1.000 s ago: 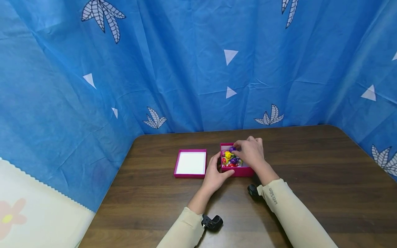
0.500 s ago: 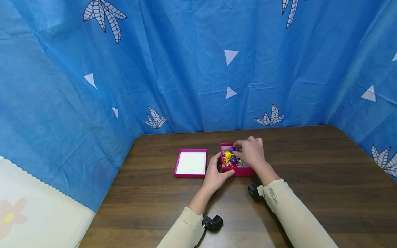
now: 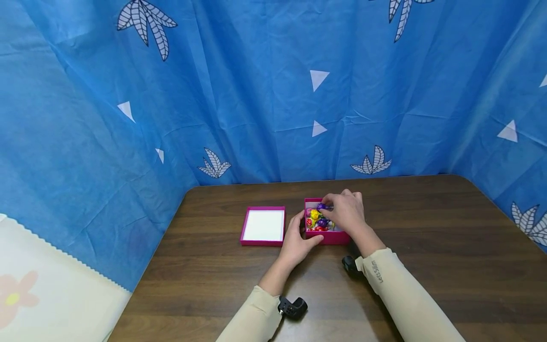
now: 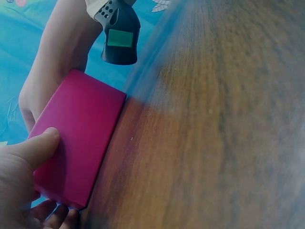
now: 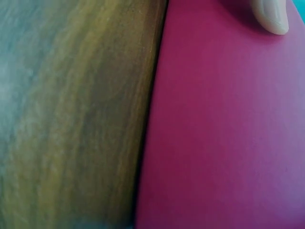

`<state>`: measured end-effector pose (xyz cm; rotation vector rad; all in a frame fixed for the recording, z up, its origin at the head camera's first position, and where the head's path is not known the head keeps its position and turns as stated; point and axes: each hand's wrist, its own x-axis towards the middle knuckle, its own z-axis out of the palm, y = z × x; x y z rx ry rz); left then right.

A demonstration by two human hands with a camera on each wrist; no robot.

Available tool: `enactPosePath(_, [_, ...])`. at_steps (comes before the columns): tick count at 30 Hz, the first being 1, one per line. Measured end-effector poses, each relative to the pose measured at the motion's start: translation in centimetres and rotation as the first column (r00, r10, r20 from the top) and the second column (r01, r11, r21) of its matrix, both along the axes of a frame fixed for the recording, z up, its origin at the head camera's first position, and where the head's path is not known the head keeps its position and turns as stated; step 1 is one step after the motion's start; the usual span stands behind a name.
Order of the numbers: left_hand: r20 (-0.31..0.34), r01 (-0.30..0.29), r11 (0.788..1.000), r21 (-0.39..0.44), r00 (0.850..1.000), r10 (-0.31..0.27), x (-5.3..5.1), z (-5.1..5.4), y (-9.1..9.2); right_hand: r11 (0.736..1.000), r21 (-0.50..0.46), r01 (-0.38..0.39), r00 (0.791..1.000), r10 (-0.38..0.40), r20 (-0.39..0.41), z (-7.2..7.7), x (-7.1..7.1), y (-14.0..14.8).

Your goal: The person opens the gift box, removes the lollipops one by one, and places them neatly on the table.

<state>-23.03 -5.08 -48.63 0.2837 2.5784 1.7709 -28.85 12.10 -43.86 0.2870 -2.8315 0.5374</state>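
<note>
A magenta box (image 3: 335, 238) stands without its lid on the table, holding several shiny wrapped candies in yellow, red, pink and purple. My left hand (image 3: 295, 243) grips its near left corner; in the left wrist view the thumb presses the front wall and the other fingers lie along the side. Over the box's right half, my right hand (image 3: 348, 211) reaches in from above. Its thumb and index finger pinch a purple-wrapped candy (image 3: 320, 206) near the back. The right hand covers much of the box's inside. Only the front wall and a left fingertip show in the right wrist view.
The box's lid (image 3: 262, 225), magenta with a white inside, lies upturned just left of the box. Brown wooden table (image 3: 205, 285) surrounds both. A blue patterned curtain (image 3: 273, 95) hangs behind the table's far edge. Black wrist cameras sit below each hand.
</note>
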Motion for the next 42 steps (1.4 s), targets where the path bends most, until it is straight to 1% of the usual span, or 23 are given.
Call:
enactPosePath(4, [0.004,0.001,1.0,-0.008,1.0,-0.001,0.1,0.2,0.1,1.0,-0.025,-0.003,1.0,0.003,-0.006,0.1,0.1,0.3])
enactPosePath(8, [-0.004,0.003,1.0,-0.009,1.0,-0.003,0.1,0.2,0.1,0.995,-0.096,-0.017,0.999,0.014,-0.029,0.4,0.2,0.7])
enactPosePath(12, [-0.008,-0.001,1.0,-0.008,1.0,0.001,0.1,0.1,0.1,0.983,-0.178,-0.04,0.998,0.03,-0.059,0.7,0.4,0.9])
enactPosePath(16, [-0.008,0.001,1.0,-0.006,1.0,-0.002,0.0,-0.1,0.0,0.969,-0.243,-0.043,0.997,0.025,-0.078,0.9,0.8,1.2])
enactPosePath(21, [-0.008,0.001,1.0,-0.004,1.0,-0.001,0.1,0.0,0.1,0.936,-0.351,-0.029,0.997,0.002,-0.077,1.1,1.3,2.1])
enactPosePath(27, [0.0,-0.004,1.0,-0.006,1.0,0.004,0.1,0.1,0.1,0.882,-0.471,-0.021,0.995,-0.029,-0.099,0.8,1.7,3.3])
enactPosePath(31, [-0.007,-0.004,1.0,-0.002,1.0,0.004,0.1,0.1,0.0,0.851,-0.525,-0.019,0.995,-0.033,-0.09,0.5,1.8,4.0])
enactPosePath(32, [-0.01,-0.004,1.0,-0.001,1.0,0.004,0.1,0.1,0.0,0.847,-0.531,-0.022,0.996,-0.028,-0.087,0.5,1.8,4.1])
enactPosePath(35, [-0.017,-0.007,1.0,0.0,1.0,0.007,0.1,0.0,0.1,0.843,-0.538,-0.028,0.997,-0.016,-0.077,0.3,1.8,4.6])
enactPosePath(38, [-0.014,-0.007,1.0,-0.005,1.0,0.007,0.0,-0.1,0.1,0.851,-0.525,-0.022,0.998,-0.014,-0.066,0.1,2.0,5.1])
enactPosePath(42, [-0.007,-0.003,1.0,-0.013,1.0,0.002,0.0,-0.1,0.1,0.853,-0.522,-0.004,0.998,-0.028,-0.055,-0.1,2.2,5.8])
